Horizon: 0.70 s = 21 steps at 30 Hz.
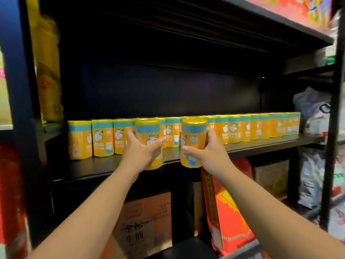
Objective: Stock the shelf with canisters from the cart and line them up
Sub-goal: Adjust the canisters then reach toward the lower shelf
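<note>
Each of my hands grips one yellow canister with a teal band. My left hand (139, 153) is wrapped round the left canister (148, 130). My right hand (211, 154) holds the right canister (194, 136). Both canisters stand upright at the front edge of the black shelf (97, 168), their bottoms level with or just past the edge. Behind them a row of several matching canisters (242, 128) runs along the back of the shelf from left to right.
Yellow packs (48, 71) fill the bay to the left. Below the shelf are a cardboard box (147, 221) and a red-orange bag (229, 217). White bags (313, 116) sit at the right. An upper shelf (280, 17) hangs overhead. The cart is out of view.
</note>
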Tool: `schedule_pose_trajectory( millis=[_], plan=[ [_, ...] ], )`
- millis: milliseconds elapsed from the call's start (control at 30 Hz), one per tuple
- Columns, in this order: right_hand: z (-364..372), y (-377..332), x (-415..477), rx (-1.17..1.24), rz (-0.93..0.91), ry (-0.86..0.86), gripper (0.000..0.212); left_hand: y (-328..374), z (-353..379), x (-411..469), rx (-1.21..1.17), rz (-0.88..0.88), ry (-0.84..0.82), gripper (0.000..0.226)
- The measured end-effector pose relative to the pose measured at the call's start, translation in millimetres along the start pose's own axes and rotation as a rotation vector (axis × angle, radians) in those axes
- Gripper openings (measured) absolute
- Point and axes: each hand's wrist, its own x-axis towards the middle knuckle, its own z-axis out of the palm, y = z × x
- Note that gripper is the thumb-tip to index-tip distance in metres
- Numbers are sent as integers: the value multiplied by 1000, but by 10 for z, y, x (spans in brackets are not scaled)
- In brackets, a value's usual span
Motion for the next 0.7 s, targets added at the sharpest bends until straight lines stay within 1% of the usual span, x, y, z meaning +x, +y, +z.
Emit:
schedule_pose_trajectory(
  millis=[67,167,233,300,367,433,467,533,600,700],
  plan=[
    [-12,109,115,-1,4,-42,60,-21,40,38,70,3,13,95],
    [-8,207,236,19,19,-76,55,16,49,104,232,-15,-28,89],
    [11,246,326,-54,26,-101,56,32,44,155,372,-50,-70,84],
    [33,274,420,-173,46,-120,63,8,42,169,531,-66,-83,81],
    [59,305,502,-269,49,-111,73,-34,51,160,613,-74,-52,84],
    [77,369,564,-437,-23,-32,87,-65,50,148,628,-92,-16,84],
    [77,419,594,-523,-75,5,88,-82,49,162,627,-96,0,81],
    [65,503,600,-660,-176,31,76,-106,42,178,608,-105,20,74],
    [34,578,570,-757,-266,26,59,-102,37,179,585,-114,23,75],
    [-6,673,476,-800,-350,-22,41,-93,26,201,564,-106,24,76]
  ],
)
